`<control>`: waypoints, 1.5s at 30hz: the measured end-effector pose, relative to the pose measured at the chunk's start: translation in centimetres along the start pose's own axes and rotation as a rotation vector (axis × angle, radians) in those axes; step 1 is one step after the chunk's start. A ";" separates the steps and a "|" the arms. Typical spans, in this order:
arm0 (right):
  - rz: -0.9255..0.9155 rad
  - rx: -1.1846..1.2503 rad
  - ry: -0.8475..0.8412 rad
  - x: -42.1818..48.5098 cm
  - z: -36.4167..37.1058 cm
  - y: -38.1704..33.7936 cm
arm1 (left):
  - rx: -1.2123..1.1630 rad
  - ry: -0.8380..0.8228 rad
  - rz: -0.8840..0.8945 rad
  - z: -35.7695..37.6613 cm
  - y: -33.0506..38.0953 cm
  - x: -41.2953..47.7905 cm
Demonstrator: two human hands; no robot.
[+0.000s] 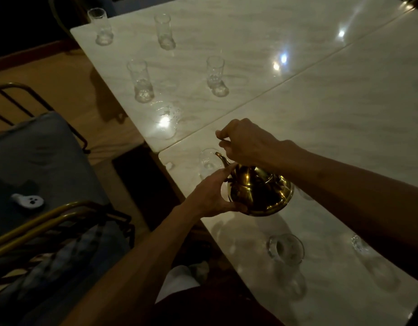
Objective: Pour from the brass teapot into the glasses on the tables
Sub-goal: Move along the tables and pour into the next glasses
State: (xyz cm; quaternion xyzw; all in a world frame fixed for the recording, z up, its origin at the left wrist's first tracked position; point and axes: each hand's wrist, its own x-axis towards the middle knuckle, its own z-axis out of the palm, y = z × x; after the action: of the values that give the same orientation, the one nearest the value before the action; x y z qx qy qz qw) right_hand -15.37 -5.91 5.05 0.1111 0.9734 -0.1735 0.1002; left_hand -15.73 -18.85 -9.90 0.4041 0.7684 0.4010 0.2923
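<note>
**Both hands on the pot.** My right hand (248,142) is reaching in from above, its fingers curling tightly round the thin handle (223,139) of the brass teapot (262,196). My left hand (212,196) is cupping the pot's left side, with the thumb hooking under the belly and the fingers wrapping the body just below the spout (223,159).

Together they are holding the teapot over the corner of the near table (344,114). The spout is pointing at a small glass (207,160) just beyond its tip. I cannot tell whether anything is flowing.

Closer to me on the same table, a second glass (285,249) is standing, and a third glass (359,243) is showing partly under my right forearm.

Across the seam, the far table (250,27) is carrying four tall glasses (101,27) (164,31) (141,81) (217,76), standing upright in two rows. Glare is blurring a fifth glass (167,121) near that table's corner.

To my left, a small white object (30,201) is lying on a chair's grey cushion (38,149).
</note>
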 end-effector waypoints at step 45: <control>0.039 -0.117 -0.127 0.5 -0.3 -1.5 | -0.043 -0.033 -0.020 0.2 0.9 0.1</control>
State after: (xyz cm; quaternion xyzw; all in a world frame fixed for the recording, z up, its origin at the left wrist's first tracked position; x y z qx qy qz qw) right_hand -16.28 -7.07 5.70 0.1128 0.9713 -0.1210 0.1712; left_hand -15.25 -18.35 -9.23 0.3967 0.7587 0.4077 0.3175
